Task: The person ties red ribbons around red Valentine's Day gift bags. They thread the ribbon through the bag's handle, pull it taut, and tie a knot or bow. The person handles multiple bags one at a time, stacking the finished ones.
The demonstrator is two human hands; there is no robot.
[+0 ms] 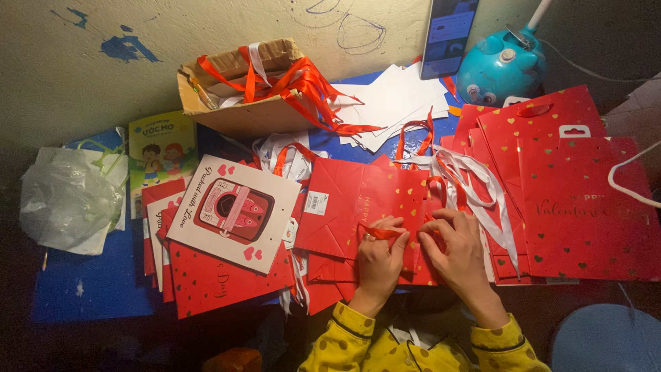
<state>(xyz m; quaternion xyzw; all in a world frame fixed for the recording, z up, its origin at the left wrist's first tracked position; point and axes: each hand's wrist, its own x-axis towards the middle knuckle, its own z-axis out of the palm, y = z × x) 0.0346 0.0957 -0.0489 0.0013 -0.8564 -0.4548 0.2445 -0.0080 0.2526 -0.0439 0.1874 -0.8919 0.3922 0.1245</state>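
Note:
A flat red paper gift bag [358, 200] with small gold hearts lies in front of me on the blue table. My left hand [377, 262] pinches a red ribbon [381, 233] at the bag's near edge. Beside it, my right hand [460, 253] presses its fingers on the same edge, close to the ribbon's other end. Red and white ribbons [468, 180] trail off to the right of the bag. Yellow dotted sleeves cover both my wrists.
A stack of red gift bags [578, 200] lies at right. More red bags and a white card [234, 210] sit at left. A cardboard box of red ribbons [255, 86], white sheets [392, 103], a phone [449, 34], a blue lamp [501, 65] and a plastic bag [69, 200] ring the table.

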